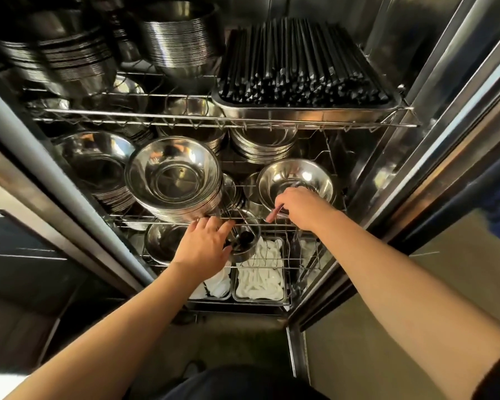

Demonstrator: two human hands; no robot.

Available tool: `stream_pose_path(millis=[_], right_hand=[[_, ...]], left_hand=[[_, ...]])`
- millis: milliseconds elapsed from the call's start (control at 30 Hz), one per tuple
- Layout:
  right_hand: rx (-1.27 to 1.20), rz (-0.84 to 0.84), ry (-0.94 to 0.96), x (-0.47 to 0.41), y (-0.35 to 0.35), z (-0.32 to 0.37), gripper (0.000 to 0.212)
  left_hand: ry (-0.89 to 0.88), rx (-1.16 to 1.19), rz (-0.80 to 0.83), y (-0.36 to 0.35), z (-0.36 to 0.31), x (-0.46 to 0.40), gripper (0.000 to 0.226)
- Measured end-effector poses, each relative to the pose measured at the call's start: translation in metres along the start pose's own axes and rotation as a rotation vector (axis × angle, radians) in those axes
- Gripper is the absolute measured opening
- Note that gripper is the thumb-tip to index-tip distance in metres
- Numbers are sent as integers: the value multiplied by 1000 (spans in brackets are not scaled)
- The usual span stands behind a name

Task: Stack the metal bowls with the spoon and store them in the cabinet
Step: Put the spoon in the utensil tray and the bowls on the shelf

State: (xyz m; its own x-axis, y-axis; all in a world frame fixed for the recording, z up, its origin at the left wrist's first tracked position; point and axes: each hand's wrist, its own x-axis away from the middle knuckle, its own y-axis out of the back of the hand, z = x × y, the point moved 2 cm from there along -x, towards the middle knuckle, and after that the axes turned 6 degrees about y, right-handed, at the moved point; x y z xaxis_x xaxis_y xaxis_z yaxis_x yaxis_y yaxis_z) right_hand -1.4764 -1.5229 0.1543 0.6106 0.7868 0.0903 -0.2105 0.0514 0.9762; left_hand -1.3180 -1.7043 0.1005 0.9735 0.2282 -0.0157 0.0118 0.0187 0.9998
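My left hand grips the left side of a small metal bowl at the front edge of the middle wire shelf. Thin metal spoon handles stick up out of that bowl. My right hand pinches the near rim of a wide metal bowl that sits on the right of the same shelf. A tall stack of metal bowls stands just left of both hands. What lies under my right palm is hidden.
The top shelf holds a steel tray of black chopsticks and more bowl stacks. Trays of white cloths and another bowl sit on the lowest shelf. The open cabinet door stands at right.
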Motion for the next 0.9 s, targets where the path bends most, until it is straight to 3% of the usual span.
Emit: stream_pose_path(millis=[133,367,567,667,800,900], right_hand=[[-3,-93,39,7,-5,0,38],[-73,-554,130,38,-4,31,34],[-334,-831,416,90,-31,69,27],[-451,-826,395,99,-61,71,36],[-515,-672,248,86,-95,63,21],[-555,-541,148,65,-112,56,21]], left_hand=[[29,-13,20,-3,-5,4,72],[105,-37,59,-6,-10,9,76],[122,-4,68,-4,-11,9,76],[112,-7,92,-1,-9,8,78],[99,8,116,3,-9,9,80],[96,9,146,7,-8,9,80]])
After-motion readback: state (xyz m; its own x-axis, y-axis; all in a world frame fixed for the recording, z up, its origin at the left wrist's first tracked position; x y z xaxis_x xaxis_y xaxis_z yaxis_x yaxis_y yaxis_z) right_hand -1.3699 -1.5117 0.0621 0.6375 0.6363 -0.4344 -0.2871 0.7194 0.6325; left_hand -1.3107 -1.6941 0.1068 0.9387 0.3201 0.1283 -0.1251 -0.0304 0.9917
